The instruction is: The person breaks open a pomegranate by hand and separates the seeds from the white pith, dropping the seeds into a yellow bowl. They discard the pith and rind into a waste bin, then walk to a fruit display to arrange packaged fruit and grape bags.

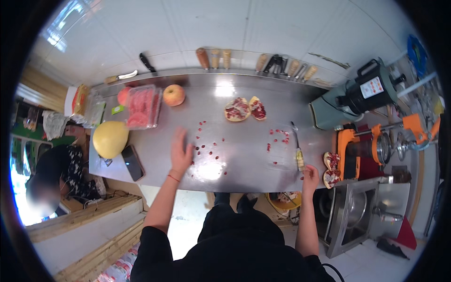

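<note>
My left hand is spread over the steel worktop, holding nothing. Loose pomegranate seeds lie scattered just to its right. Curled fingers of my right hand are by the worktop's front edge, close to the handle end of a knife; whether they touch or hold anything is unclear. Left of that knife, a clear plastic tray has several red seeds in it. Two broken pomegranate pieces rest at the back middle. More pomegranate pieces are right of my right hand.
On the left are a pomelo, a phone, a box of red fruit pieces and an apple. Knives line the back edge. A juicer and an orange press stand right. A yellow bin sits below.
</note>
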The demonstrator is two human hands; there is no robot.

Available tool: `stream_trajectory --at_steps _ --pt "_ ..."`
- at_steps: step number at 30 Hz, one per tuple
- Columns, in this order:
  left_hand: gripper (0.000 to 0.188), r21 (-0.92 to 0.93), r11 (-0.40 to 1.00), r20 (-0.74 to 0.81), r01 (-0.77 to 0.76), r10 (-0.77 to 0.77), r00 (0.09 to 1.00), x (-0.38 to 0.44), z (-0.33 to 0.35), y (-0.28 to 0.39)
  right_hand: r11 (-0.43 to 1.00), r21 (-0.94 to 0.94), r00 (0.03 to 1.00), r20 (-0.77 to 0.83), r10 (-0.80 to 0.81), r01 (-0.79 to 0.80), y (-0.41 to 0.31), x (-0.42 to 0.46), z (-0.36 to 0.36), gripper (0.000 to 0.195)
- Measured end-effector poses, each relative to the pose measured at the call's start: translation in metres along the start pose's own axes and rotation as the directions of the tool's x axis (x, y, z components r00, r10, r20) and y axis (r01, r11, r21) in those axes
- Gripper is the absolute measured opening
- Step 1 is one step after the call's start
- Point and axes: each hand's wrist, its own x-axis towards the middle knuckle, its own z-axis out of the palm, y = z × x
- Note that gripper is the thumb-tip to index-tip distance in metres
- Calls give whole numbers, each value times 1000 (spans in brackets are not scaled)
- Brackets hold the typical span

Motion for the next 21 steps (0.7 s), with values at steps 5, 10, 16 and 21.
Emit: stream_trajectory --at_steps 5,10,16,21 --pt "47 406 914 85 -20 -15 996 26 12 -34 894 -349 960 110 -257 279 -45 -14 10 25" --pt "45 -170 982 329 -87 140 934 8 13 27 437 -472 643 540 -543 766 -90 -45 43 26" --pt "42 -181 976 6 123 -124 992 -9 -6 -2 343 -445 556 562 -612 827 -39 -26 40 16" --pt "42 121 972 -83 203 -194 978 -68 -29 -35 355 -447 561 510 -653 821 -36 -48 -7 11"
